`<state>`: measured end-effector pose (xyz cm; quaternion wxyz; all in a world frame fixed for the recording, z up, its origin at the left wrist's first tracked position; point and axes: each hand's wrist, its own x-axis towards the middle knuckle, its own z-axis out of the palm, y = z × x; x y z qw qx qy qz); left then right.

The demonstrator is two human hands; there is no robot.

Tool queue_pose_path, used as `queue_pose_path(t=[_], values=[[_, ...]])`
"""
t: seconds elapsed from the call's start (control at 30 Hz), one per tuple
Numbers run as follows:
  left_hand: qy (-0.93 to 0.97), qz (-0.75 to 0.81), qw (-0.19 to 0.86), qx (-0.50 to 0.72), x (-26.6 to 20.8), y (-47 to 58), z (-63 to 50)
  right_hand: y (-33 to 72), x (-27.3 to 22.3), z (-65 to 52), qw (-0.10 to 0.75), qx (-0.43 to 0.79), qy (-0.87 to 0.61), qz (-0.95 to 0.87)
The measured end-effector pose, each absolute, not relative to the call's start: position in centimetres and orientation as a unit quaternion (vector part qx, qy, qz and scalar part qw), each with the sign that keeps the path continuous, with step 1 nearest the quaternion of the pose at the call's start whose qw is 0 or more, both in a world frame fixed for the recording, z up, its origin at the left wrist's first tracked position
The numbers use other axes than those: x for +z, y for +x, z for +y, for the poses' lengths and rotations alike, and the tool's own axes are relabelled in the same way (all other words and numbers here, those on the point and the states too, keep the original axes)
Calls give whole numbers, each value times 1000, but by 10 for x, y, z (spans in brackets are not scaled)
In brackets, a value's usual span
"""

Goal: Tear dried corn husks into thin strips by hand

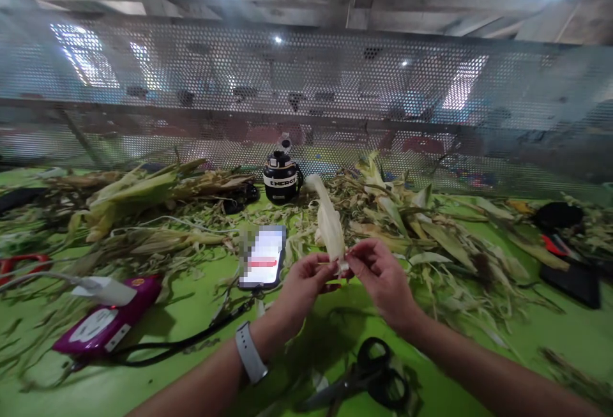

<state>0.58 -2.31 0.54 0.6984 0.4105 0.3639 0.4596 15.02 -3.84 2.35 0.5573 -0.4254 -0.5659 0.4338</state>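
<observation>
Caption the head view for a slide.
Left hand and right hand pinch a pale husk over a green table, scissors nearer the camera, lit phone to the left.

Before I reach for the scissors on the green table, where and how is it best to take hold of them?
Probably best by the black handle loops, coming from the right with the right hand once it is free of the pale husk. The scissors lie with their loops to the right and blades pointing left, so this side should stay clear of them.
</observation>
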Motion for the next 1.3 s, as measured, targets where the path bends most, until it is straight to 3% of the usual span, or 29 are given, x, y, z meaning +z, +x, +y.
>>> queue_pose_path(t=[0.67,0.93,1.1,1.2,1.3], values=[[432,365,692,448,7,5,-27,158,9,-25,468,481,-459,-583],[508,380,634,442,-1,6,-23,155,13,-29,404,455,-509,-608],[653,398,487,421,-3,-1,-17,158,22,-36,326,211,-565,-728],[766,413,357,340,-3,-7,-17,157,35,-48,317,22,-438,-841],[839,396,266,262,1,-9,-20,157,42,-53,300,-65,-336,-891]])
